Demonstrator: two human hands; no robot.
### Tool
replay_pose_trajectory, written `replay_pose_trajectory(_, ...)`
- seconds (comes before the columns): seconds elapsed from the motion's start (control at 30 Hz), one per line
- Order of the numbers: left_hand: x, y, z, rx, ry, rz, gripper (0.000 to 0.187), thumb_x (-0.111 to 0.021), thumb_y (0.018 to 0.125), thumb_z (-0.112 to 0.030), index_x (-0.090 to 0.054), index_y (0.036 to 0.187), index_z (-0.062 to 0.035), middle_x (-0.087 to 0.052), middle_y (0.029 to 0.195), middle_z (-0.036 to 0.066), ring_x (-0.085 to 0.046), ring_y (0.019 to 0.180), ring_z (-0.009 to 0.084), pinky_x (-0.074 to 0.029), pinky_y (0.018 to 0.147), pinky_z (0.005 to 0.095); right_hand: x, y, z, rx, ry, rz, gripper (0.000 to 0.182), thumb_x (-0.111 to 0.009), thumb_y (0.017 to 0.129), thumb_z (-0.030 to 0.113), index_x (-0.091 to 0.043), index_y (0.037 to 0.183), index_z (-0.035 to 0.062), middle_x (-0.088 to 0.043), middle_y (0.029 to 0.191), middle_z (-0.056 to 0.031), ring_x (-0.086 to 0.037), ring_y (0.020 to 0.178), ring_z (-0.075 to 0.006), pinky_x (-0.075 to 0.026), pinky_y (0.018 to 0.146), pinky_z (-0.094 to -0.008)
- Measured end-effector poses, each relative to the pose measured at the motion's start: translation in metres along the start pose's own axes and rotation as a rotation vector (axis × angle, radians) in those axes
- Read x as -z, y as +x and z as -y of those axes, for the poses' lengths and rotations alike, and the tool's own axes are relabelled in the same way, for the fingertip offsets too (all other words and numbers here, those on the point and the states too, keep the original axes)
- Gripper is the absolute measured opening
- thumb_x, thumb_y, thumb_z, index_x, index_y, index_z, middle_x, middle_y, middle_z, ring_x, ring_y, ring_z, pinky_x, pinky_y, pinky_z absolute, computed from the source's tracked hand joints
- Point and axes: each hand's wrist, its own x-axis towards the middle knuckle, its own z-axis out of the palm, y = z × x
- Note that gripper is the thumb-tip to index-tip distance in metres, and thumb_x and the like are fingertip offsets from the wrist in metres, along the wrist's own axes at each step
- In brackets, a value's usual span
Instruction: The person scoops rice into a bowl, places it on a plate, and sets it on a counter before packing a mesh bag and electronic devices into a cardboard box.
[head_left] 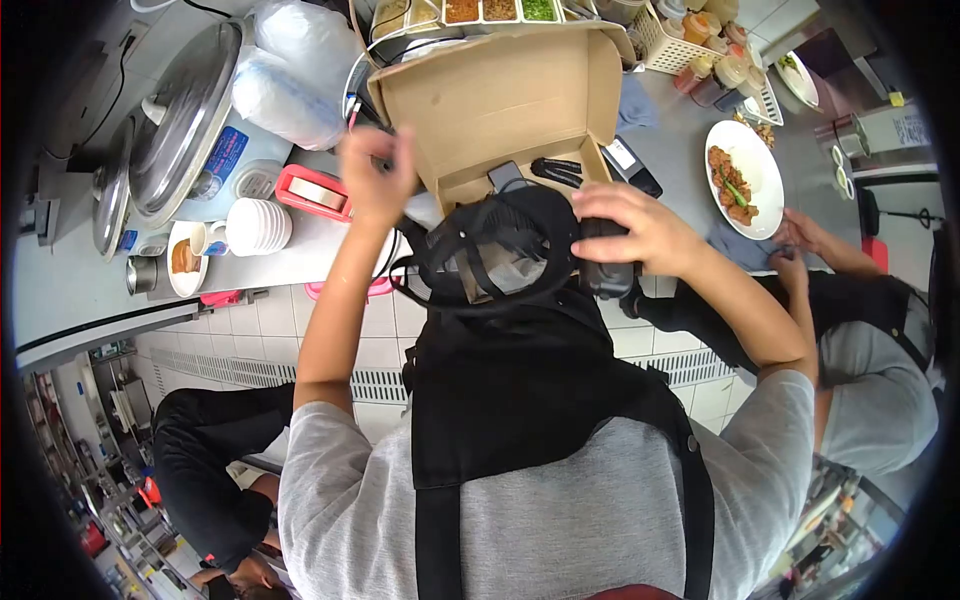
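My right hand (640,232) is wrapped over a black boxy device (606,262), held beside the black mesh cap. That cap (545,225) has straps and lies in front of my apron, at the near edge of an open cardboard box (500,100). Raised at the box's left side is my left hand (378,180), slightly blurred, its fingers curled in with a dark bit showing between them; I cannot tell what it is. Inside the box are a black coiled cord (556,172) and a small dark block (503,176).
A red-and-white dispenser (314,193), stacked white bowls (258,227) and lidded pots (185,120) stand left. Right are a phone-like device (634,166), a plate of food (748,180) and a bottle basket (690,50). Co-workers are at right (870,370) and lower left (215,470).
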Motion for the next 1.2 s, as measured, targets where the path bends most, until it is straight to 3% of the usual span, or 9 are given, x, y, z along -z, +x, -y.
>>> replay_pose_trajectory(0.07,-0.002,0.0,-0.037,-0.313,-0.202,0.378,0.019,-0.068,0.071,-0.006,-0.058,0.087,-0.0091,-0.054,0.075,0.008,-0.058,0.073,0.0265,-0.048,0.06,0.0363,-0.015,-0.013,-0.007,0.008,-0.083,0.009,0.034,-0.061,0.071,0.011,-0.063,0.102,0.0236,-0.054,0.113,-0.0108,-0.051,0.112,-0.0308,-0.044,0.094,-0.0425)
replay_pose_trajectory(0.17,-0.049,-0.024,-0.045,-0.202,-0.247,1.004,0.032,-0.06,0.075,-0.003,-0.056,0.106,-0.0098,-0.059,0.099,0.007,-0.059,0.094,0.0257,-0.05,0.077,0.035,-0.022,-0.035,-0.036,0.19,-0.435,0.062,0.035,-0.062,0.07,0.013,-0.056,0.101,0.0285,-0.054,0.114,-0.0077,-0.051,0.113,-0.027,-0.047,0.093,-0.0403)
replay_pose_trajectory(0.33,-0.1,-0.056,-0.018,-0.418,-0.058,1.075,0.035,-0.053,0.077,-0.004,-0.058,0.111,-0.0108,-0.058,0.104,0.0,-0.044,0.117,0.021,-0.039,0.095,0.0357,-0.013,-0.058,-0.071,0.137,-0.541,0.115,0.043,-0.056,0.07,0.011,-0.055,0.109,0.031,-0.05,0.118,-0.0098,-0.049,0.115,-0.0286,-0.049,0.086,-0.0372)
replay_pose_trajectory(0.47,-0.112,-0.055,-0.016,-0.66,0.149,1.124,0.026,-0.054,0.077,-0.018,-0.061,0.1,-0.0132,-0.06,0.095,-0.001,-0.051,0.101,0.0165,-0.039,0.091,0.0309,-0.035,-0.063,-0.072,0.01,-0.495,0.288,0.043,-0.05,0.076,0.011,-0.051,0.115,0.028,-0.045,0.127,-0.0118,-0.044,0.119,-0.0293,-0.046,0.091,-0.0369)
replay_pose_trajectory(0.6,-0.092,-0.029,-0.024,-0.805,0.235,1.327,0.034,-0.07,0.062,-0.024,-0.061,0.091,-0.009,-0.063,0.081,0.003,-0.06,0.087,0.0173,-0.043,0.085,0.0287,-0.038,-0.053,-0.049,-0.09,-0.568,0.382,0.038,-0.052,0.076,0.011,-0.052,0.112,0.0241,-0.043,0.127,-0.0109,-0.04,0.122,-0.029,-0.046,0.092,-0.0372)
replay_pose_trajectory(0.77,-0.057,-0.003,-0.026,-0.342,0.524,1.419,0.049,-0.078,0.058,-0.034,-0.06,0.093,-0.0052,-0.064,0.085,0.01,-0.065,0.083,0.0243,-0.053,0.069,0.0348,-0.039,-0.061,-0.054,-0.182,-0.348,0.347,0.03,-0.054,0.075,0.008,-0.058,0.102,0.0209,-0.042,0.125,-0.0109,-0.039,0.12,-0.031,-0.045,0.093,-0.0378)
replay_pose_trajectory(1.0,-0.016,0.023,-0.034,0.038,0.379,1.111,0.054,-0.073,0.06,-0.042,-0.061,0.096,-0.003,-0.065,0.083,0.015,-0.064,0.08,0.0319,-0.052,0.07,0.0388,-0.001,-0.043,-0.061,-0.309,-0.379,0.319,0.029,-0.053,0.075,0.008,-0.06,0.099,0.0223,-0.045,0.121,-0.0108,-0.042,0.116,-0.03,-0.044,0.094,-0.0374)
replay_pose_trajectory(1.07,-0.021,0.014,-0.025,0.056,0.35,1.091,0.057,-0.073,0.061,-0.045,-0.061,0.096,-0.0025,-0.064,0.084,0.019,-0.063,0.082,0.0352,-0.051,0.073,0.041,0.013,-0.037,-0.061,-0.316,-0.426,0.32,0.029,-0.053,0.075,0.009,-0.061,0.1,0.0215,-0.045,0.119,-0.011,-0.041,0.118,-0.0303,-0.043,0.093,-0.0378)
replay_pose_trajectory(1.2,-0.038,-0.011,-0.015,0.381,0.236,1.196,0.069,-0.069,0.063,-0.053,-0.06,0.103,0.0022,-0.064,0.096,0.022,-0.062,0.092,0.0351,-0.05,0.083,0.0415,-0.013,-0.043,-0.085,-0.271,-0.476,0.349,0.027,-0.053,0.076,0.01,-0.062,0.099,0.0206,-0.045,0.12,-0.0103,-0.041,0.118,-0.0305,-0.043,0.094,-0.0392)
